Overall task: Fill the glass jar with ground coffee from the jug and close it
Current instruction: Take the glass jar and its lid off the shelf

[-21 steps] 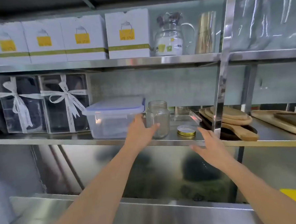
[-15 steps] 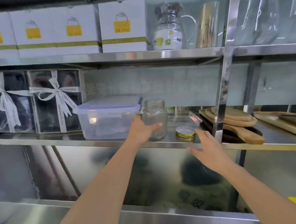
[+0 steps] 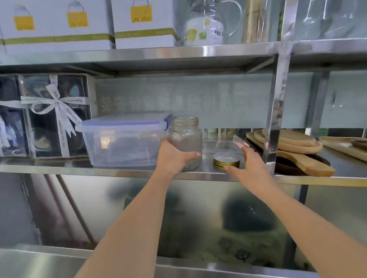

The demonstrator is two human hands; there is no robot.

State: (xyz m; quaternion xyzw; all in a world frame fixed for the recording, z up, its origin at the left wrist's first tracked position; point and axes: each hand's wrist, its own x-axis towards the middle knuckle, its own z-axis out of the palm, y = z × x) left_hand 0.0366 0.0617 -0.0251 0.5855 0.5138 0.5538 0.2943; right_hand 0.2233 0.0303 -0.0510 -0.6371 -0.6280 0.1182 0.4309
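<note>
Two hands are up at the middle shelf (image 3: pixel 137 173), and yours on the left does the holding: your left hand (image 3: pixel 175 158) is wrapped round the lower body of the glass jar (image 3: pixel 185 138), thumb across its near face, fingers hidden behind. The jar stands upright, mouth open and empty, its long axis vertical, touching or just beside the right end of the lidded plastic tub (image 3: pixel 123 140). Your right hand (image 3: pixel 249 167) is spread wide with nothing in it, thumb near the front rim of the gold lid (image 3: pixel 226 161), which lies flat just right of the jar. That lid sits between your two hands, nearer the right. Room is tight: tub on the left, steel upright (image 3: pixel 274 112) and wooden boards (image 3: pixel 295 147) on the right, upper shelf overhead. The clear way out is toward you, over the shelf's near edge. No coffee jug can be picked out for certain
</note>
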